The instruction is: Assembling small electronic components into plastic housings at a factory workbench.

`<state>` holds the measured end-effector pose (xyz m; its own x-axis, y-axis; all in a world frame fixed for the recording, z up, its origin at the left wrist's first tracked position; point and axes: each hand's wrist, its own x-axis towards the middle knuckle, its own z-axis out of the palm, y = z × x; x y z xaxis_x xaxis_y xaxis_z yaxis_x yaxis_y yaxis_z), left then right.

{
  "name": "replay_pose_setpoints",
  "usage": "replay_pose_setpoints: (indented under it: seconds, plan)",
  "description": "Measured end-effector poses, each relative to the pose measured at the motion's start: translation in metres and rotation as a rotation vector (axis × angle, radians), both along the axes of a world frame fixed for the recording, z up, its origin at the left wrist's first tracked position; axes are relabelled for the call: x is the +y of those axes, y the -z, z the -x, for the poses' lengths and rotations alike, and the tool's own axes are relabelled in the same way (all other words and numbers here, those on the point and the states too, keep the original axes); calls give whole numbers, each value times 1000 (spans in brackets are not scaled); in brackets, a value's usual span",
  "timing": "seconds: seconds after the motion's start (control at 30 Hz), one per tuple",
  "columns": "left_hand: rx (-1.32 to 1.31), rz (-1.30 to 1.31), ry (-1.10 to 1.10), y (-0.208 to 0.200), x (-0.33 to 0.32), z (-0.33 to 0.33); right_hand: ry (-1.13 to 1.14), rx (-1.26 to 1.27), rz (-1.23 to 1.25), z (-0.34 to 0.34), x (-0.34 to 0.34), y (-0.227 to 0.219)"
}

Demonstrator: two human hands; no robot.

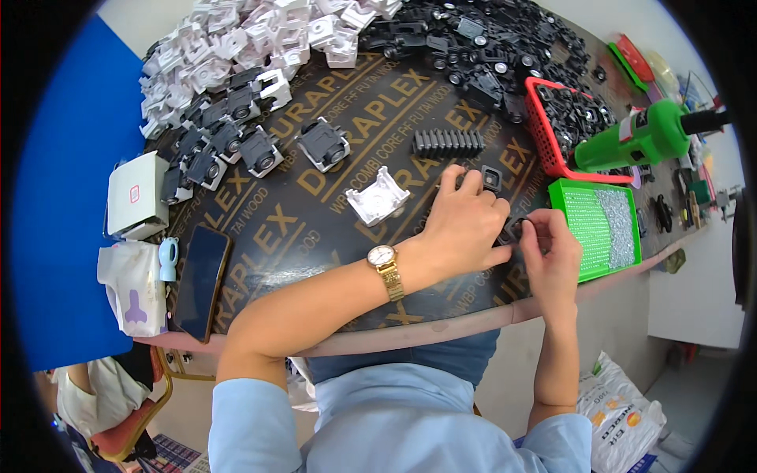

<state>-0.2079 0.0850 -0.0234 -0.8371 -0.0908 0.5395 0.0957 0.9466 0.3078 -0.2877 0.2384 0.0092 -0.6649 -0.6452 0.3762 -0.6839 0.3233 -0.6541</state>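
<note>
- My right hand (550, 256) has thumb and forefinger pinching a small black piece (517, 225), near the table's edge and just left of the green tray (557, 197)
- My left hand (467, 229) is palm down, fingers bent over the table and thumb reaching towards the right; I cannot tell whether they press on anything, but I judge they steady the work
- A square part (490, 179) lies just beyond my left fingers, partly covered by them
- The white shell (378, 197) lies apart to the left, hollow side showing, probably for easy reach
- The black row (448, 143) stands packed tight ahead of my left hand, perhaps to keep its pieces in order
- The red basket (546, 146) sits behind the tray, partly hidden by the green bottle (639, 138)
- My fingertips hide most of the black piece, so its shape is hard to make out
</note>
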Motion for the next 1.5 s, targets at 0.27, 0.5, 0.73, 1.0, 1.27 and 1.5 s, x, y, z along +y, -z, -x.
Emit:
replay_pose_setpoints:
  seconds: [0.27, 0.5, 0.73, 1.0, 1.27, 1.5]
  plan:
    - [28, 41, 3, -37, -24, -37, -8, -15, 85, 5, -4, -12]
    - [-119, -333, -210, -24, -81, -122, -326, 6, 177, -16, -52, -25]
    - [-201, -356, -208, -17, -78, -125, -493, -210, 132, -33, -103, -13]
    - [-157, -496, -119, -14, -88, -128, -656, -27, 84, -33, -108, -2]
    - [-176, -644, -61, -14, -94, -126, -731, 220, 55, -36, -105, -1]
    - [-149, -588, -111, -16, -89, -127, -596, 199, 192, -33, -104, -8]
